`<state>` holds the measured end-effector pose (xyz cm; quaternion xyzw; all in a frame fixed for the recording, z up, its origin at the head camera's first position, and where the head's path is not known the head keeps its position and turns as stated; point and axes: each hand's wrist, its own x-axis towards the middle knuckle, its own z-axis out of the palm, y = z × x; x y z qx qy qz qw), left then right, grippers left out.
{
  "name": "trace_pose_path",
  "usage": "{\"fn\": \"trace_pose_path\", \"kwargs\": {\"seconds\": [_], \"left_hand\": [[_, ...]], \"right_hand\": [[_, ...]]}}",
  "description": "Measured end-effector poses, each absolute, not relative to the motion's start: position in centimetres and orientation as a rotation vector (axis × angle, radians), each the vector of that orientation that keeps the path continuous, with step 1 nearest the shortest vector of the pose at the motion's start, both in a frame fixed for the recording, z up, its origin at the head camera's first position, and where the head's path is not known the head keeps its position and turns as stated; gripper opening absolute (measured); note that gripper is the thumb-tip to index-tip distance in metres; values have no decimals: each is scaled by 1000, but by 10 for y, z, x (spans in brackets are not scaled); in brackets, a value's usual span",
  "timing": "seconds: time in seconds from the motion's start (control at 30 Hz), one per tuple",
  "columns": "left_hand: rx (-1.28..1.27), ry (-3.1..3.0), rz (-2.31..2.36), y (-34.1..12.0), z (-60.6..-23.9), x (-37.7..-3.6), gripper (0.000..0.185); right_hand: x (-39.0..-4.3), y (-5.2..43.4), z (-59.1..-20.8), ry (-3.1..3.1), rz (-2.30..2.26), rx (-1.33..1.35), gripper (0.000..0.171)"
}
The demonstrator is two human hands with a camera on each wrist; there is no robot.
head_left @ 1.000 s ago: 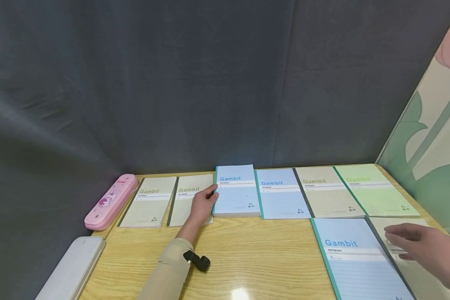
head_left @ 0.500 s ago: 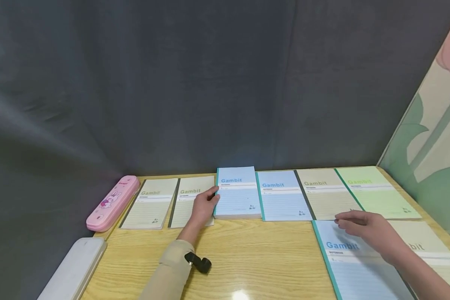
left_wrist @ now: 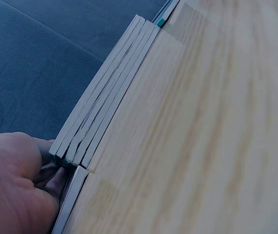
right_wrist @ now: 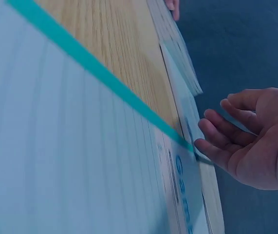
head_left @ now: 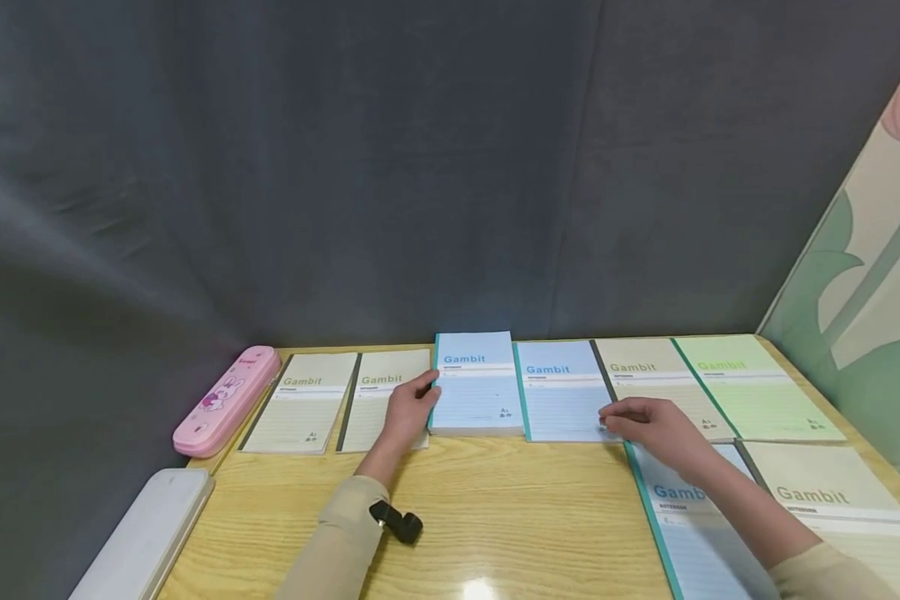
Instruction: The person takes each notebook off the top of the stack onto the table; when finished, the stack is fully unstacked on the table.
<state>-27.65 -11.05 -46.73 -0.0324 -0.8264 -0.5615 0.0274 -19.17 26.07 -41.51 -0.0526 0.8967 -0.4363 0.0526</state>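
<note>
A stack of several notebooks with a blue Gambit notebook (head_left: 476, 392) on top lies in the back row; its layered page edges (left_wrist: 107, 90) show in the left wrist view. My left hand (head_left: 407, 414) touches the stack's teal spine side with fingers and thumb, above a beige notebook (head_left: 375, 375). My right hand (head_left: 656, 429) hovers near the lower right corner of a second blue notebook (head_left: 566, 400), its fingers (right_wrist: 219, 131) loosely bent and holding nothing. Below its forearm lies another blue notebook (head_left: 667, 517), partly covered from view.
Along the back lie a far-left beige notebook (head_left: 300, 408), another beige notebook (head_left: 645, 375) and a green notebook (head_left: 757, 387). A beige notebook (head_left: 832, 492) lies front right. A pink pencil case (head_left: 225, 404) and a white case (head_left: 146, 533) stand left. A dark curtain (head_left: 420, 167) hangs behind.
My right hand has moved left from over the front beige notebook, across the front blue one, to the second blue notebook. My left hand has stayed at the stack.
</note>
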Motion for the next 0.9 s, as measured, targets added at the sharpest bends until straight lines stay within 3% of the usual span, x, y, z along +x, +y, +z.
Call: {"fn": "trace_pose_path", "kwargs": {"seconds": [0.53, 0.9], "left_hand": [[-64, -2558, -1711, -109, -466, -278, 39], [-65, -2544, -1730, -109, -468, -279, 39]], "right_hand": [[-249, 196, -427, 2808, -1260, -299, 19], [-274, 169, -433, 2779, -1384, -280, 25]]}}
